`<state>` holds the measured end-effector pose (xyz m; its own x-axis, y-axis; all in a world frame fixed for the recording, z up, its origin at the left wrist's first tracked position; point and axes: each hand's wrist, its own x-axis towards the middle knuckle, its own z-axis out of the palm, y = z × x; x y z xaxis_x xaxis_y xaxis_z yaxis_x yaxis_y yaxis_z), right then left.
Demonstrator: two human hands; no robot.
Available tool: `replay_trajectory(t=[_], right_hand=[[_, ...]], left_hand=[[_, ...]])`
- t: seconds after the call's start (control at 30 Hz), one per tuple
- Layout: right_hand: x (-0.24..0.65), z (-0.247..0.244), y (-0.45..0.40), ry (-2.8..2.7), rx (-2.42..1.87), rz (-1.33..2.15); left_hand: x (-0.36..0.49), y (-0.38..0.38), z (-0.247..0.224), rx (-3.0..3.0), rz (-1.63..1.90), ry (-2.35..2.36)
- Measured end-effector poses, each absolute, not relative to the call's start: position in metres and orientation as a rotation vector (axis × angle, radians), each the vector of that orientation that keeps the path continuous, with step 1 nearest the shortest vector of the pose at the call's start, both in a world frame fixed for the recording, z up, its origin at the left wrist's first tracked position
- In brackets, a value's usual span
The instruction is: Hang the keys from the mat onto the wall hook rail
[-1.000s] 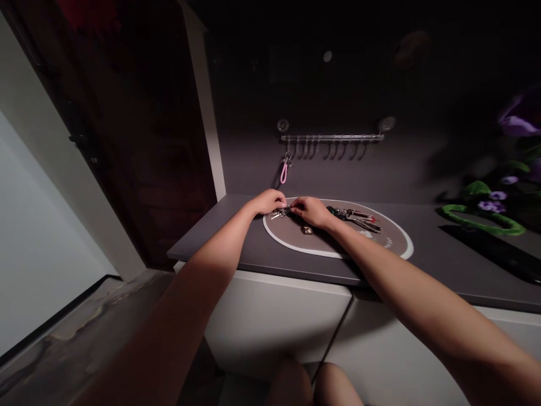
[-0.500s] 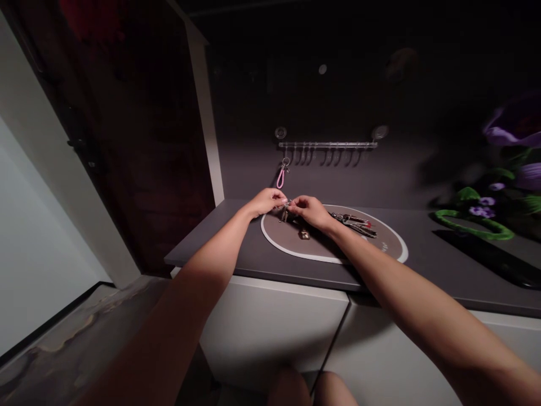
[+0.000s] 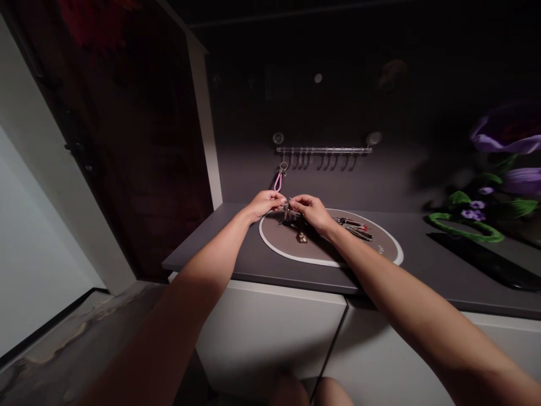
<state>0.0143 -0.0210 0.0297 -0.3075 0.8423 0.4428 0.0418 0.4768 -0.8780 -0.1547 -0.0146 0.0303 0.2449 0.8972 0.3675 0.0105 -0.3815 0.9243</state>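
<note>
My left hand (image 3: 264, 205) and my right hand (image 3: 310, 213) meet above a round beige mat with a white rim (image 3: 274, 242). Their fingertips pinch a small metal key ring (image 3: 288, 202) from both sides, and a few keys (image 3: 287, 213) hang below it. A larger bunch of keys (image 3: 354, 228) lies on the mat to the right of my right hand. A small brass-coloured tag (image 3: 301, 238) lies on the mat just below my hands. My fingers partly hide the ring.
A pink loop key fob (image 3: 278, 181) hangs from a clear hook rail (image 3: 324, 150) on the dark wall behind the grey countertop (image 3: 203, 256). Purple artificial flowers (image 3: 505, 135) and a green loop (image 3: 465, 228) stand at the right. A dark door (image 3: 127, 152) stands at the left.
The small keys now hang lower beneath my pinching fingers instead of pointing left. My head view has drifted, so the whole scene sits slightly lower and further left.
</note>
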Motion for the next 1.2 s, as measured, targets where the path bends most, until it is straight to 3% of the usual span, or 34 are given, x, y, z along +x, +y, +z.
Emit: replay_trajectory(t=[0.4,0.67,0.87,1.2], right_hand=[[0.014,0.028,-0.013,-1.579,-0.663,1.145],[0.012,0.036,-0.009,-1.465,-0.632,1.202],[0.007,0.055,0.001,-1.417,-0.632,1.171],[-0.008,0.096,0.033,-1.206,-0.652,1.181]], left_hand=[[-0.150,-0.014,0.029,1.706,1.360,0.917],[-0.147,-0.012,0.028,1.960,1.469,1.276],[-0.151,-0.011,0.025,2.298,1.444,1.584],[-0.148,-0.010,0.021,2.500,1.303,1.700]])
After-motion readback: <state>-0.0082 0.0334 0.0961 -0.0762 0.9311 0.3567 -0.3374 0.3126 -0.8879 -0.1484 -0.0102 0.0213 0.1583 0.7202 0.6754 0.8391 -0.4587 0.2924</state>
